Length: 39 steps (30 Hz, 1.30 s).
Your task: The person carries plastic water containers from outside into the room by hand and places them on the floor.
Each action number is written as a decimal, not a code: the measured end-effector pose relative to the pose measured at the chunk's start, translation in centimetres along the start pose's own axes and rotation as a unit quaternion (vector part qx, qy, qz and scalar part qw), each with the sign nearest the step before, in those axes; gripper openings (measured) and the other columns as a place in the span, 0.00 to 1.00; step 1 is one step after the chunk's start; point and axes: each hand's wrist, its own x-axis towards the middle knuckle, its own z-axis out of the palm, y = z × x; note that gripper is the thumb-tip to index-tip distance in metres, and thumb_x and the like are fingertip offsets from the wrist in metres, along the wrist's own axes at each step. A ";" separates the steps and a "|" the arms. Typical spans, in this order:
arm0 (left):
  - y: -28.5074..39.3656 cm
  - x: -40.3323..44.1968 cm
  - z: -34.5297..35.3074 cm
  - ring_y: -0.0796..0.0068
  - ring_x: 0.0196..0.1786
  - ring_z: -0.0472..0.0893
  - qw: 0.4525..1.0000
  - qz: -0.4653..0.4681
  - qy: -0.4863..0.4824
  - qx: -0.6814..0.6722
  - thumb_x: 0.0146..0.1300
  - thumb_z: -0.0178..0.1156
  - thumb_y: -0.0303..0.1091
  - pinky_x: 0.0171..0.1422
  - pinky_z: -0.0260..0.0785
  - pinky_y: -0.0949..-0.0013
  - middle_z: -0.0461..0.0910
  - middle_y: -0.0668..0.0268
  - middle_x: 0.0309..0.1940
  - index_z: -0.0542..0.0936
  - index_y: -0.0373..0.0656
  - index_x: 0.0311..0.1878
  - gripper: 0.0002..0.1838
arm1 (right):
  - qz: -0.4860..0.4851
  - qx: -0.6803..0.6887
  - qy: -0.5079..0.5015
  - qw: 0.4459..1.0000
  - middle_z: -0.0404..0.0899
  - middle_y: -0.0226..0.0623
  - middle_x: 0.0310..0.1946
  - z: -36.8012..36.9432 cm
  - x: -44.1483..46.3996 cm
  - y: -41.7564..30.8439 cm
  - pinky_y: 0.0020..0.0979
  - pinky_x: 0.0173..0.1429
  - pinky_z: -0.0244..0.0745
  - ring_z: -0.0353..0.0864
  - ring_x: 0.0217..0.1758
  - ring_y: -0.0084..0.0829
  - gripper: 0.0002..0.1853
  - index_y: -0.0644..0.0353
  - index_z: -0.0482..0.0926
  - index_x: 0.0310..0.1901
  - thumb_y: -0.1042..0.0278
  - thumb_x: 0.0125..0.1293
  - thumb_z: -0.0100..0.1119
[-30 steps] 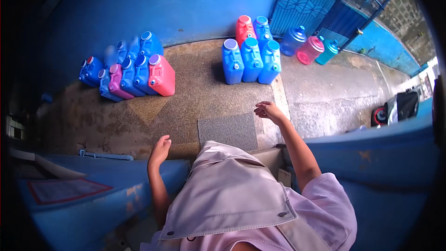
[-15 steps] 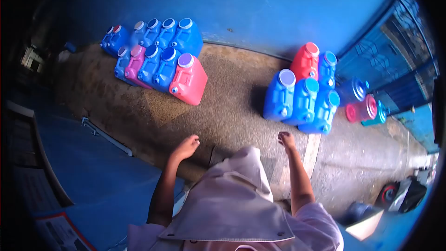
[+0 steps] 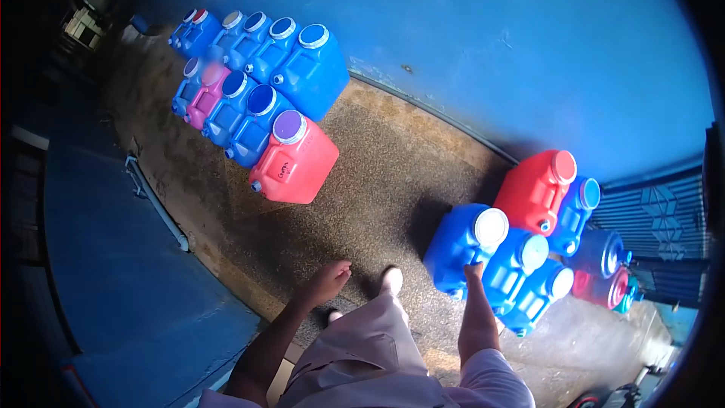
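My right hand [image 3: 473, 272] is at the top handle of a blue water jug [image 3: 449, 245] with a white cap, its fingers curled in and partly hidden. This jug stands in the right-hand group, beside a red jug [image 3: 529, 189] and two more blue jugs, one with a light-blue cap [image 3: 534, 251] and one with a white cap [image 3: 560, 282]. My left hand [image 3: 330, 281] hangs over the floor with fingers curled and nothing visible in them. Another blue jug [image 3: 574, 215] stands behind, by the wall.
Two rows of blue and pink jugs stand at the left, with a red purple-capped jug [image 3: 298, 166] at the near end. A blue wall [image 3: 483, 53] runs behind. Round containers [image 3: 596, 253] stand at the right. A pipe [image 3: 158, 204] lies along the left wall.
I have stepped closer to the right-hand jugs and the view has turned. My right hand has moved from free air onto the handle of the nearest blue jug.
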 end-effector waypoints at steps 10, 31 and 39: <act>0.6 -1.4 -2.1 0.64 0.40 0.78 0.992 -0.053 0.036 -0.109 0.60 0.52 0.37 0.45 0.69 0.67 0.77 0.54 0.35 0.73 0.36 0.46 0.15 | -0.287 -0.211 -0.251 0.900 0.73 0.39 0.16 1.9 -11.3 -16.6 0.29 0.22 0.69 0.73 0.17 0.28 0.14 0.65 0.70 0.34 0.71 0.43 0.56; -20.2 -20.1 -37.4 0.75 0.37 0.74 0.646 -0.118 0.418 -0.628 0.58 0.54 0.41 0.41 0.68 0.69 0.74 0.66 0.32 0.71 0.43 0.40 0.13 | -0.511 -0.210 -0.658 0.511 0.76 0.45 0.42 30.9 -66.9 -48.1 0.34 0.50 0.69 0.75 0.45 0.38 0.21 0.66 0.68 0.51 0.64 0.56 0.51; -22.2 -16.8 -53.0 0.74 0.16 0.70 0.634 -0.161 0.497 -0.570 0.57 0.56 0.38 0.21 0.66 0.70 0.69 0.66 0.18 0.68 0.41 0.32 0.11 | -0.125 0.154 -0.663 0.722 0.74 0.45 0.41 45.1 -53.3 -64.7 0.31 0.48 0.72 0.76 0.41 0.34 0.13 0.67 0.68 0.46 0.70 0.63 0.39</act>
